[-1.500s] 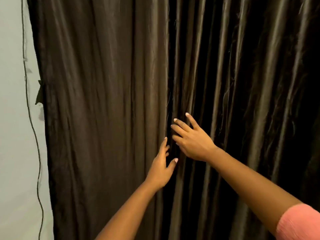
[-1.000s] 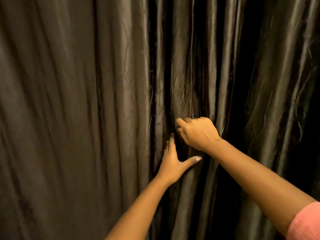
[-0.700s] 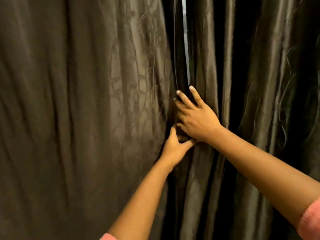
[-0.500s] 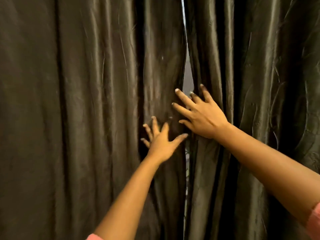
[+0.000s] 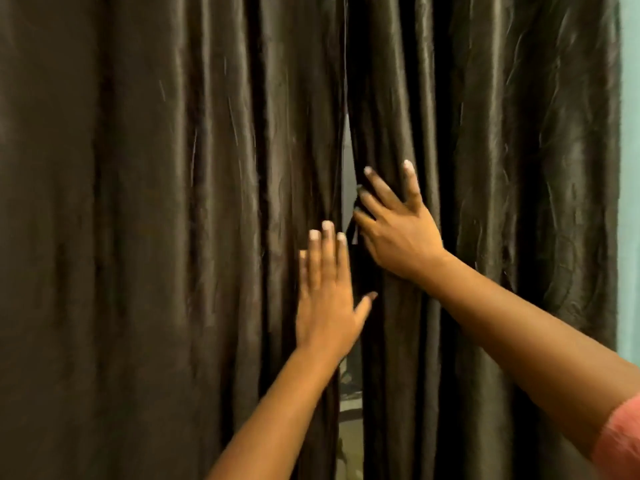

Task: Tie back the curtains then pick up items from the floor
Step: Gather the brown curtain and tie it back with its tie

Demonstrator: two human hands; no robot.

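Curtains fill nearly the whole view: two dark, glossy panels hanging in long folds, the left panel [image 5: 156, 237] and the right panel [image 5: 502, 202] meeting just right of centre, where a thin slit of light [image 5: 347, 140] shows between their inner edges and widens a little lower down. At the far right edge a strip of pale wall [image 5: 630, 168] is visible. The left hand [image 5: 325, 303] lies flat against the inner edge of the left panel, fingers straight and together, thumb out, holding nothing. The right hand [image 5: 398, 230] is spread wide on the inner edge of the right panel; its fingertips seem to reach into the gap, though whether they hook the hem I cannot tell. A pink sleeve [image 5: 620, 441] shows on the right arm. The step in hand looks like parting the panels, so tying back has not begun and no tie is in view. Next, each hand would need to gather its panel's edge into a proper grip and draw it outward
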